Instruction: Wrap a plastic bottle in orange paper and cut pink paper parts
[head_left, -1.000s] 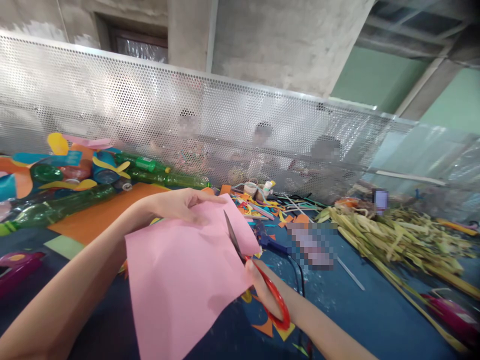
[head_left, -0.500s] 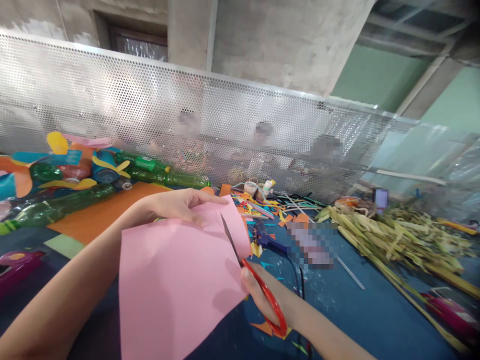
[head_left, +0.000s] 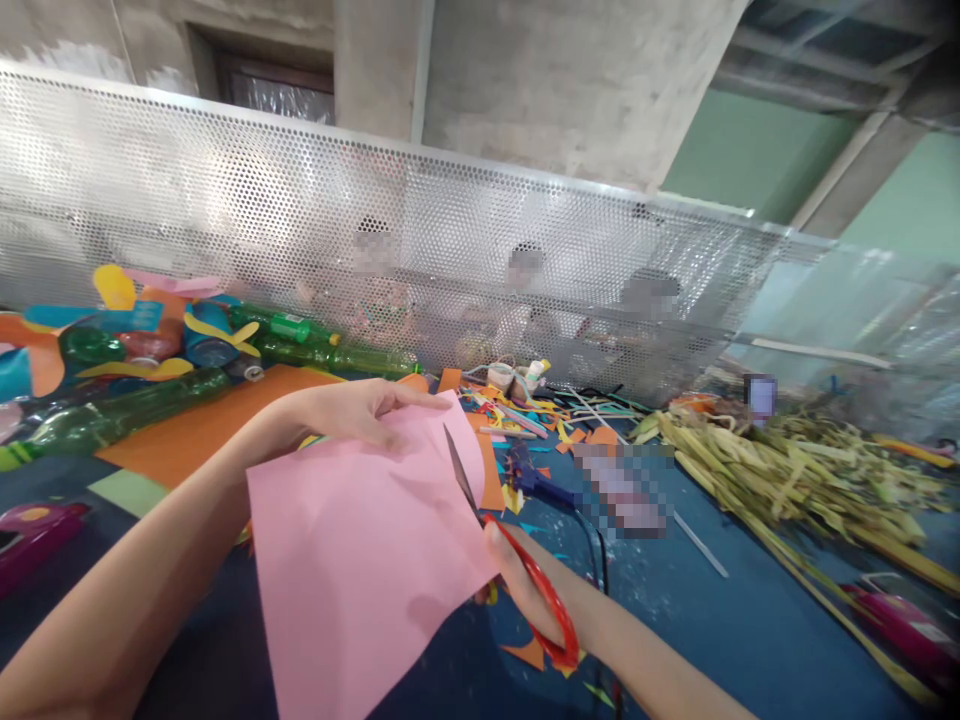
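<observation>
Right hand [head_left: 531, 598] grips red-handled scissors [head_left: 517, 548] just right of frame centre; long axis diagonal, tip pointing upper left. Left hand [head_left: 358, 412] holds pink paper [head_left: 356, 560] (centre down to bottom edge) near its upper margin.

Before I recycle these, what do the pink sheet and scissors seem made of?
Pink sheet: probably matte paper or thin card; it bends smoothly without shine. Scissors: thin grey blade, likely metal; glossy red handle with highlights, probably plastic.
</observation>
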